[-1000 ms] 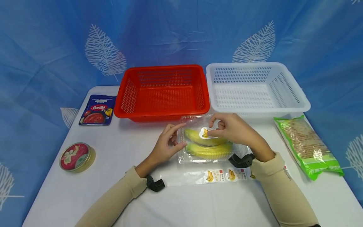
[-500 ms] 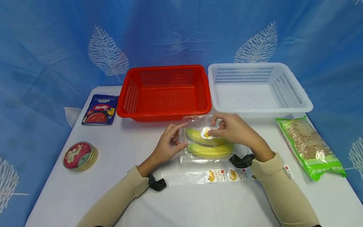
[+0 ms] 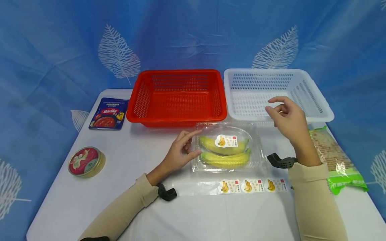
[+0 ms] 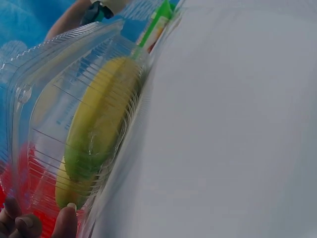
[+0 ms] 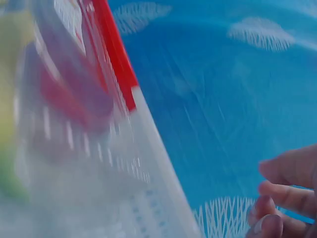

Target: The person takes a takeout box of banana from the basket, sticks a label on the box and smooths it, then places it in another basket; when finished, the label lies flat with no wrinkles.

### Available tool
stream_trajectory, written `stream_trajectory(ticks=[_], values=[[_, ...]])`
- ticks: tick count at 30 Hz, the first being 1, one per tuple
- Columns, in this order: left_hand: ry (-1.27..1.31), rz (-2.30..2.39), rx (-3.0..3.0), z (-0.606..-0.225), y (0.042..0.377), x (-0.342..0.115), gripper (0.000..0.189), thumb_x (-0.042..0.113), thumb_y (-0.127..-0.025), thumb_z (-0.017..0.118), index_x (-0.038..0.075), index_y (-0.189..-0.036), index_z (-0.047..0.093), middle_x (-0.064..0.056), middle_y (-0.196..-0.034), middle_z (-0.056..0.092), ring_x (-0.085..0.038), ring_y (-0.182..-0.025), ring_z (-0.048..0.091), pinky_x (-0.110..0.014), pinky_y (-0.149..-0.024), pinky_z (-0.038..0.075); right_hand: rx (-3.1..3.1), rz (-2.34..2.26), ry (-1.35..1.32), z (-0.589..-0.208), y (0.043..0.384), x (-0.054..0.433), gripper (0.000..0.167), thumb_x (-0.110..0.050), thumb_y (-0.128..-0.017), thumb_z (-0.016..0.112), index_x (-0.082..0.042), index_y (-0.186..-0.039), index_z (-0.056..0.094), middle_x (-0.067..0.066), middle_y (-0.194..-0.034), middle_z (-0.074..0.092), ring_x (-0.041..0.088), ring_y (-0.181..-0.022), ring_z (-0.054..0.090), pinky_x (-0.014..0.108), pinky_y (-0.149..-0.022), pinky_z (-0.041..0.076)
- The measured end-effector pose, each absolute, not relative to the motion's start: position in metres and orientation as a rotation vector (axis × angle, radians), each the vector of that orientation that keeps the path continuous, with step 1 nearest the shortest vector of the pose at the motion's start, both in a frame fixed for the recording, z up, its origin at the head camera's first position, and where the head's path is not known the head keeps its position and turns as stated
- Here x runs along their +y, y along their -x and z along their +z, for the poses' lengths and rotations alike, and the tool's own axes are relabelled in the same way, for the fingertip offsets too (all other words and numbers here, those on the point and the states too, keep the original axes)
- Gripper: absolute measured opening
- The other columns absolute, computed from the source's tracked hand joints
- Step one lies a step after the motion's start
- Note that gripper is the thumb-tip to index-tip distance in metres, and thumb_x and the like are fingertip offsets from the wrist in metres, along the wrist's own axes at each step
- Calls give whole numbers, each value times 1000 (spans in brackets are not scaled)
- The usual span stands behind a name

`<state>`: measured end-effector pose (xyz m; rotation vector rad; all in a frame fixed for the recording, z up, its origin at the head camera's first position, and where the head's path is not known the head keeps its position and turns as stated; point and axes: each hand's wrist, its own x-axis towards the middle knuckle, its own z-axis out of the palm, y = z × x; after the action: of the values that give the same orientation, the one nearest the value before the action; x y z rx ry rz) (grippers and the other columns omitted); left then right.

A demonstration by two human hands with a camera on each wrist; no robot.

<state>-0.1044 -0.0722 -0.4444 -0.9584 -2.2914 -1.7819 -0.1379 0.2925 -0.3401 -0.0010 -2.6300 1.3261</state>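
Observation:
A clear plastic clamshell box [image 3: 256, 144] with bananas [image 3: 224, 160] inside lies in front of the baskets, its lid down over them. A white banana sticker [image 3: 231, 141] lies flat on the lid. My left hand [image 3: 178, 152] rests against the box's left end, thumb and index finger spread at its edge; the thumb [image 4: 65, 223] shows there in the left wrist view. My right hand [image 3: 289, 118] is raised to the right of the box, overlapping the white basket's front rim in the head view, with loosely curled fingers and nothing held.
Behind the box stand a red basket [image 3: 178, 119] and a white basket [image 3: 324, 115]. A strip of banana stickers [image 3: 253, 185] lies in front. At left are a Barilla sauce pouch [image 3: 108, 115] and a round tin [image 3: 87, 162]. A green-edged food bag [image 3: 334, 154] lies right.
My right hand has let go of the sticker, leaving it on the lid, and has moved right and away. The left hand stays at the box's left end.

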Motion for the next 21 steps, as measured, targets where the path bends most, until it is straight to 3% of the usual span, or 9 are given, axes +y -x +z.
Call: stream_trajectory(ticks=[4,10,14,21], values=[[946,-1699,-2372,-446,106,-73,64,13,-91,76,14,-150,51,-15,-97,43,-27,-69,41,-26,-55,42,-2478,1349,235,-345,140,313,31,-38,-100,64,-21,-125,61,3,-85,61,14,-54,51,24,-50,41],[940,-1539,-2552,-442,107,-75,64,30,-95,72,28,-153,45,-8,-103,43,-16,-68,43,-26,-57,43,-2039,1602,485,-361,141,340,15,-29,-100,65,-19,-109,58,-1,-63,48,10,-43,37,22,-43,30],[943,-1498,-2604,-439,106,-75,64,32,-96,70,30,-154,43,-6,-105,44,-15,-69,44,-26,-58,45,-1780,1592,565,-368,140,342,9,-24,-101,62,-18,-105,57,-1,-55,38,10,-41,29,21,-43,23],[986,-1595,-2560,-437,106,-76,66,23,-96,72,22,-154,41,-8,-104,49,-20,-70,47,-26,-59,41,-1517,1476,626,-386,139,333,5,-21,-104,54,-17,-102,55,2,-59,25,12,-48,18,22,-52,17]])
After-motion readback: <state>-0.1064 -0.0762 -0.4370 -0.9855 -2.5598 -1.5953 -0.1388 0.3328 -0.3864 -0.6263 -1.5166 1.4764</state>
